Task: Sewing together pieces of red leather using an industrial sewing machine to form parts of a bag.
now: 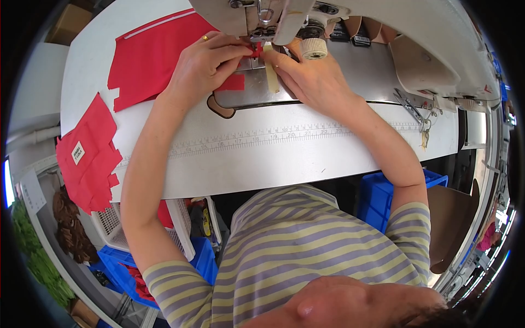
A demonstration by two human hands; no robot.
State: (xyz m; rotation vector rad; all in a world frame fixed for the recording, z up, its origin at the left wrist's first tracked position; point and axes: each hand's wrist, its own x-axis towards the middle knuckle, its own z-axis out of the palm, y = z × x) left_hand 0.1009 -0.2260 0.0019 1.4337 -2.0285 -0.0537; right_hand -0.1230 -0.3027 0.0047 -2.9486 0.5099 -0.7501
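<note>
Under the head of a sewing machine (426, 27), a small red fabric piece (256, 51) lies by the needle and presser foot. My left hand (202, 68) pinches its left side, fingers closed. From the other side, my right hand (317, 79) has thumb and fingers closed at the piece's right edge; some fingertips are hidden behind the machine. Beside the right thumb, a cream tape strip (272, 79) runs down the metal bed plate. A flat red scrap (232, 82) shows below my left fingers. Left of that hand spreads a large red fabric panel (145, 68) with a white strip along its top.
A stack of red cut pieces (90, 164) overhangs the white table's (251, 164) left edge. Thread snips (409, 106) and keys (425, 131) lie at the right. Below are a white basket (112, 229) and blue bins (374, 199). A ruler scale crosses the tabletop.
</note>
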